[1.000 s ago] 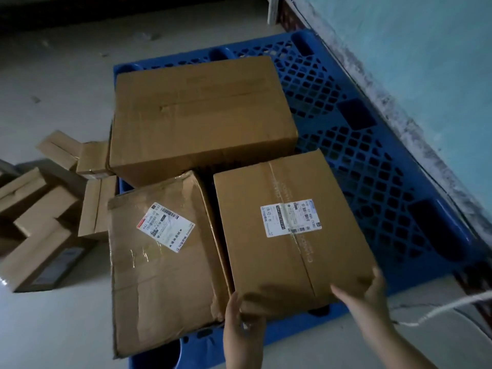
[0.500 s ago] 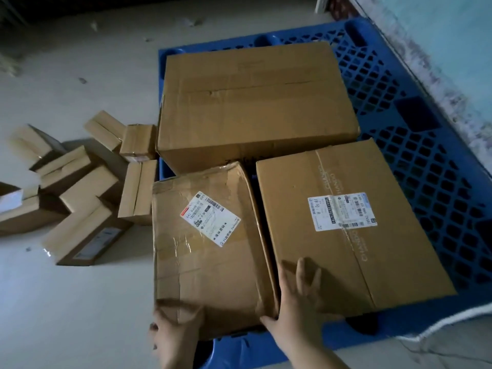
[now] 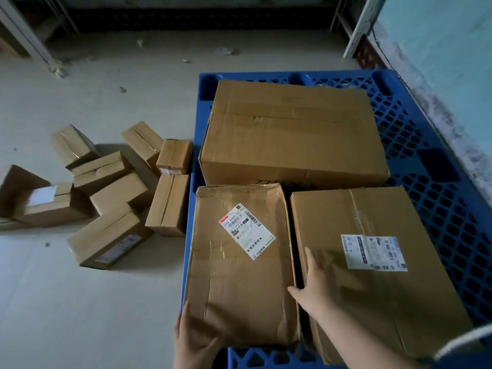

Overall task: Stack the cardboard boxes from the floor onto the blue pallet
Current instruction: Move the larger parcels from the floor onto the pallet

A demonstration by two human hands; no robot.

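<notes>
Three cardboard boxes lie flat on the blue pallet [image 3: 436, 166]: a large plain box [image 3: 292, 134] at the back, a dented box with a white label [image 3: 239, 262] at the front left, and a taped labelled box [image 3: 372, 262] at the front right. My left hand [image 3: 195, 339] grips the near left corner of the dented box. With straight fingers, my right hand [image 3: 314, 286] lies at the seam between the two front boxes, palm on the right box. Several small cardboard boxes [image 3: 111, 193] are scattered on the floor left of the pallet.
A pale blue wall [image 3: 452, 49] runs along the pallet's right side. White metal frame legs [image 3: 356, 30] stand at the back right, another leg [image 3: 24, 35] at the back left. Bits of debris lie on the grey concrete floor [image 3: 80, 302].
Both hands left the right front box and shifted left; the left hand now holds the dented box's near corner, the right hand moved to the seam. The view swung left, showing more floor boxes.
</notes>
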